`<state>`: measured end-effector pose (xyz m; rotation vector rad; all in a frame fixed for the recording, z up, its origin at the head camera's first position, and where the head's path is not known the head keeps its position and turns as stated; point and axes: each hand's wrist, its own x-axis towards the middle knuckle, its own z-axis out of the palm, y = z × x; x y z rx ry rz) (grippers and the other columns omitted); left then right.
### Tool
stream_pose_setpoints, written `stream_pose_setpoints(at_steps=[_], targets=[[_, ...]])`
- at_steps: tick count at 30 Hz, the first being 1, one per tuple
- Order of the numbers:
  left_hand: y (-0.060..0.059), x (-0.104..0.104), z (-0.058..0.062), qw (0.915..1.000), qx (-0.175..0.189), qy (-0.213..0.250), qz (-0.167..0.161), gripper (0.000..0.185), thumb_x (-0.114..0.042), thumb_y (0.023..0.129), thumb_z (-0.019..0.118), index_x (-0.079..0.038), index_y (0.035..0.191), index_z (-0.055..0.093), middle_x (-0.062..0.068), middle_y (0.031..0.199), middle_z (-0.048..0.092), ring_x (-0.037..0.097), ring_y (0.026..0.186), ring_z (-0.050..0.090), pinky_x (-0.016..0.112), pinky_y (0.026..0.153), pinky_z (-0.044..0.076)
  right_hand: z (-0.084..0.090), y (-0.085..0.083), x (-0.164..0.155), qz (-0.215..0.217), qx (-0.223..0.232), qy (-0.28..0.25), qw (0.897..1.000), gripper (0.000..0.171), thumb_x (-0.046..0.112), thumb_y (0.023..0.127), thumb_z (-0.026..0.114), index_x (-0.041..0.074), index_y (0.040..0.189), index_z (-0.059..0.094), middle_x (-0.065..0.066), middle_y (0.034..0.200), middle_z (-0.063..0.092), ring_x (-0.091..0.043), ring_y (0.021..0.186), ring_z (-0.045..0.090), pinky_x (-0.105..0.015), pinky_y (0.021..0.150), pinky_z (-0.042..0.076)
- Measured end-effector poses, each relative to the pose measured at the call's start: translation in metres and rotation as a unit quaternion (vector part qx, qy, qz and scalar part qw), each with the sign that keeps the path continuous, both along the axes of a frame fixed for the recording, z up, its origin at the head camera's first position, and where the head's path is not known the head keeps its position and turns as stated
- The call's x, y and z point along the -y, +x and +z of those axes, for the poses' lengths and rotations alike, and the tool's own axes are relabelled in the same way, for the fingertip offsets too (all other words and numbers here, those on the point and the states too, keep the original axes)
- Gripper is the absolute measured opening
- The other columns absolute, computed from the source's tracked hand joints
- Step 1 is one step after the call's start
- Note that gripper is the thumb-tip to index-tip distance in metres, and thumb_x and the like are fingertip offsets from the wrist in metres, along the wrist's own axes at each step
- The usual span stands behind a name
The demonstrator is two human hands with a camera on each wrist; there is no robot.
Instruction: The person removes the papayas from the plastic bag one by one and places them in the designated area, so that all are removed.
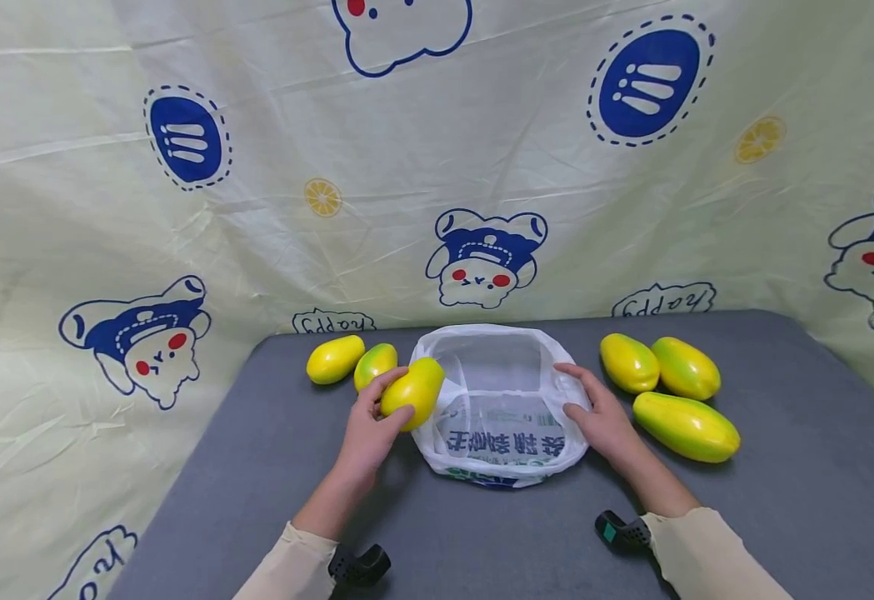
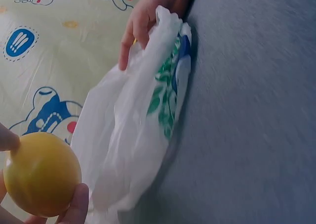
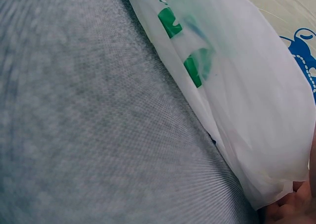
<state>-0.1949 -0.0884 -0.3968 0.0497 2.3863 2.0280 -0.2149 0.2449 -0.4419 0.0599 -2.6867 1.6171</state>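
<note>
A white plastic bag (image 1: 498,400) with green and blue print lies open-mouthed on the grey table (image 1: 781,500). My left hand (image 1: 371,425) grips a yellow-green mango (image 1: 414,392) at the bag's left rim. The same mango (image 2: 42,173) shows in the left wrist view, pinched between thumb and fingers beside the bag (image 2: 138,135). My right hand (image 1: 597,408) holds the bag's right rim, fingers curled on the plastic. In the right wrist view the bag (image 3: 237,85) fills the upper right, with only fingertips (image 3: 291,206) at the corner.
Two more mangoes (image 1: 335,358) (image 1: 374,363) lie left of the bag. Three mangoes (image 1: 629,362) (image 1: 686,367) (image 1: 686,426) lie to its right. A pale cartoon-print cloth (image 1: 437,167) hangs behind and around the table.
</note>
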Motion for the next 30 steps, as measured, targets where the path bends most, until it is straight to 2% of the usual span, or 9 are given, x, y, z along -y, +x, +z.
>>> stream_pose_setpoints(at_steps=[6, 14, 20, 30], targets=[[0.009, 0.023, -0.001, 0.9996, 0.005, -0.023, 0.018, 0.052, -0.014, 0.088, 0.066, -0.026, 0.138, 0.057, 0.009, 0.146, 0.040, 0.029, 0.122, 0.046, 0.035, 0.097, 0.046, 0.000, 0.000, 0.001, -0.006, -0.001, 0.002, 1.000, 0.059, 0.006, 0.098, 0.048, 0.019, 0.154, 0.034, -0.018, 0.164, 0.025, -0.044, 0.146, 0.028, -0.066, 0.117, 0.023], [0.011, 0.050, -0.009, 0.9977, 0.034, -0.045, 0.038, 0.053, -0.015, 0.090, 0.065, -0.027, 0.140, 0.054, 0.008, 0.149, 0.039, 0.030, 0.125, 0.043, 0.041, 0.102, 0.043, 0.003, 0.000, 0.002, -0.022, -0.001, 0.011, 1.000, 0.058, 0.007, 0.098, 0.048, 0.018, 0.154, 0.036, -0.019, 0.164, 0.026, -0.043, 0.146, 0.030, -0.064, 0.117, 0.025], [0.013, 0.058, -0.011, 0.9963, 0.023, -0.077, 0.032, 0.052, -0.015, 0.091, 0.064, -0.024, 0.142, 0.053, 0.011, 0.149, 0.038, 0.032, 0.126, 0.040, 0.045, 0.103, 0.039, 0.005, -0.001, 0.001, -0.033, 0.000, 0.007, 0.999, 0.058, 0.007, 0.098, 0.048, 0.018, 0.154, 0.035, -0.018, 0.164, 0.027, -0.042, 0.144, 0.032, -0.063, 0.117, 0.026], [0.014, 0.066, -0.018, 0.9921, 0.023, -0.119, 0.032, 0.051, -0.015, 0.091, 0.065, -0.025, 0.140, 0.054, 0.010, 0.146, 0.039, 0.031, 0.125, 0.041, 0.048, 0.104, 0.037, 0.004, -0.001, 0.001, -0.032, 0.004, 0.012, 0.999, 0.058, 0.008, 0.098, 0.049, 0.019, 0.154, 0.036, -0.018, 0.163, 0.028, -0.041, 0.145, 0.033, -0.062, 0.117, 0.027]])
